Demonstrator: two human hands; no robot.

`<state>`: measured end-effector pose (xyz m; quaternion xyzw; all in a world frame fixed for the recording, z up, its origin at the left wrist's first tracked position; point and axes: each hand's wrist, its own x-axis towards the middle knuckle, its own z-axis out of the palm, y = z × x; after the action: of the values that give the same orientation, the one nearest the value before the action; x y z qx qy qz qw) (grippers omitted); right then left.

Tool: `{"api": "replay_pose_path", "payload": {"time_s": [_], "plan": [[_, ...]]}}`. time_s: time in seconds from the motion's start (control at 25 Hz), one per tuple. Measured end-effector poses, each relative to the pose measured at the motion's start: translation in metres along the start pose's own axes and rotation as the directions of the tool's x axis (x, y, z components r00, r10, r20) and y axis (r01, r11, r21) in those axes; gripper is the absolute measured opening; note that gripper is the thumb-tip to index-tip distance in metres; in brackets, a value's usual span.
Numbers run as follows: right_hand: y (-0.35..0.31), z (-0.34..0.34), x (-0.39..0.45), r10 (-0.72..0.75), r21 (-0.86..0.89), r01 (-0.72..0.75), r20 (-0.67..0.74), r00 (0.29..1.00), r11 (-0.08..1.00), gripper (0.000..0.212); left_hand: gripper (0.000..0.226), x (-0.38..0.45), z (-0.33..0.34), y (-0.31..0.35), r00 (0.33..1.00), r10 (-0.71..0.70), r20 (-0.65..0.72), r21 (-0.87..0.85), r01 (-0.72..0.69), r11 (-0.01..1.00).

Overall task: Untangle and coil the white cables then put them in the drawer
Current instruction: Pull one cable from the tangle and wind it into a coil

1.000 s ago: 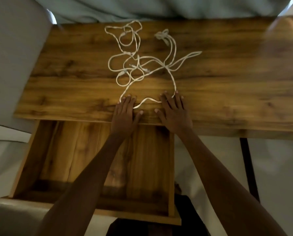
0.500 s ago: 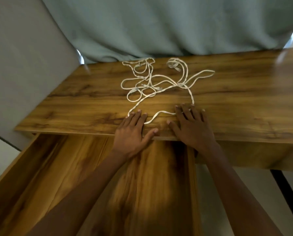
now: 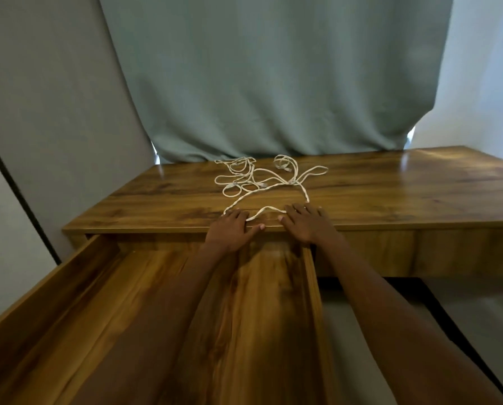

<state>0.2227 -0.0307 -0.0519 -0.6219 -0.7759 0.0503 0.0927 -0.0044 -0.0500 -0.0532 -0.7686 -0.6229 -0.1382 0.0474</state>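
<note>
So the thin white braided cables (image 3: 262, 179) are sitting in a loose tangle on the glossy wooden desk top (image 3: 390, 194), toward the back near the grey-green curtain (image 3: 273, 83), with one slack loop trailing forward to the front edge. Both hands are flat on that edge, fingers straight, nothing gripped: left hand (image 3: 231, 229) and right hand (image 3: 304, 222) each have fingertips on or right beside that near loop. The open wooden drawer (image 3: 311, 287) is pulled out right below them. My guess is these cables are super light and floppy, and a bit slippery on that polished top, so yanking will just tighten the knot. I'd pinch a plug end (there seem to be small connectors in the pile, hard to tell) and feed it back through.
</note>
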Motion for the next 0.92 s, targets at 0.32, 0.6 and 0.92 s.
{"api": "replay_pose_path", "payload": {"time_s": [0.32,0.6,0.92], "plan": [[-0.006,-0.002,-0.038,0.040,-0.046,-0.042,-0.038,0.998,0.998,0.063,0.022,-0.049,-0.022,-0.014,0.941,0.233,-0.244,-0.053,-0.253,0.966],[-0.040,0.002,-0.029,-0.267,0.158,0.316,-0.268,0.925,0.935,0.053,0.021,-0.030,-0.022,-0.016,0.915,0.283,-0.288,-0.202,-0.346,0.916],[-0.008,0.003,-0.026,-0.100,0.686,0.388,-0.421,0.902,0.615,0.043,0.021,0.004,-0.010,-0.019,0.956,0.238,-0.169,-0.325,-0.282,0.903]]}}
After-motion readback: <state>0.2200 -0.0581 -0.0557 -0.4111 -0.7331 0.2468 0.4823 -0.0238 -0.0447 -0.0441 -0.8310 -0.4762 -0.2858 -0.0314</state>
